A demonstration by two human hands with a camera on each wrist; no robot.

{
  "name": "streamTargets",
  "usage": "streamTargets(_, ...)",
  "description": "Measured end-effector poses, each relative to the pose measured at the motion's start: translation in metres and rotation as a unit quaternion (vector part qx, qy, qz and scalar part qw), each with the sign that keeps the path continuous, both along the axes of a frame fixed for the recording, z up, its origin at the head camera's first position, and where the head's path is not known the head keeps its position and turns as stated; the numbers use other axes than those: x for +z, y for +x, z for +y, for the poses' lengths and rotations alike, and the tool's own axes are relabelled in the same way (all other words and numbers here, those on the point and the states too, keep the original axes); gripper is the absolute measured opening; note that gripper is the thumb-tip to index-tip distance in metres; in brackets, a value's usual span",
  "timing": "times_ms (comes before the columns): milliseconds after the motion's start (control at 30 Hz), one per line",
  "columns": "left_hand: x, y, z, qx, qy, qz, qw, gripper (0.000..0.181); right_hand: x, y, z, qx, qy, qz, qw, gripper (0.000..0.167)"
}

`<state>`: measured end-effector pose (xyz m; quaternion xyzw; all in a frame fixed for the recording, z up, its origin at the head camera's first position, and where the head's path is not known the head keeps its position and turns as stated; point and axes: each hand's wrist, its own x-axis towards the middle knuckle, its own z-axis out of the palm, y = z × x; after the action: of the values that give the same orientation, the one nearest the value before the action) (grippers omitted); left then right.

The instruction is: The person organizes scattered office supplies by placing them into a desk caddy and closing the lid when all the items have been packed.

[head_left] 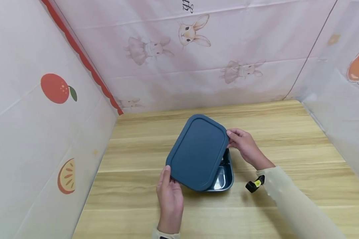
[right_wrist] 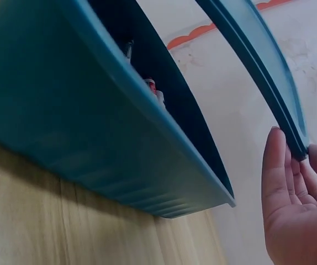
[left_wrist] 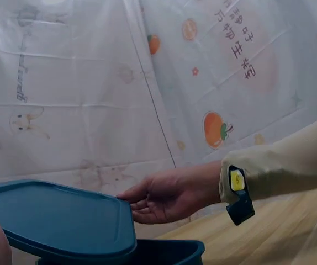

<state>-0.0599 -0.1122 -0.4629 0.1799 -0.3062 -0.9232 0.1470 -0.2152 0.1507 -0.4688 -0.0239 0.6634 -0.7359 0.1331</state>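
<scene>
A dark blue rectangular lid [head_left: 197, 152] is held at a slant over a matching lunch box [head_left: 230, 181] and covers most of it. My left hand [head_left: 171, 199] pinches the lid's near left corner, thumb on top. At the opposite far right corner my right hand [head_left: 247, 147] pinches the edge between thumb and fingers. In the right wrist view the lid stands apart from the box rim there. Inside the box, small red and white items [right_wrist: 152, 87] show in part; their kind is unclear. A compartment at the box's near right corner is visible.
The box stands on a light wood-grain table [head_left: 131, 186]. Printed sheets hang behind [head_left: 173, 66], at the left [head_left: 27, 132] and at the right. A black strap device with a yellow label [head_left: 255, 184] sits on my right wrist.
</scene>
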Motion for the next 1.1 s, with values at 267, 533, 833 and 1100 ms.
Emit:
streamTargets(267,-0.009,0.007,-0.002,-0.025,-0.222,-0.076,0.9717,0.039,0.018,-0.013,0.008,-0.01,0.063,0.02,0.9978,0.039)
streamTargets(533,-0.012,0.015,-0.004,-0.06,-0.429,-0.093,0.8964,0.04,0.045,-0.031,0.01,0.016,0.15,0.054,0.9871,0.043)
streamTargets(833,-0.027,0.026,0.007,-0.144,-0.496,-0.152,0.8428,0.029,0.03,-0.048,-0.004,0.03,0.282,0.07,0.9564,0.035)
streamTargets(1100,-0.034,0.028,0.007,-0.167,-0.485,-0.191,0.8371,0.03,0.013,-0.047,-0.021,0.04,0.381,0.097,0.9185,0.033)
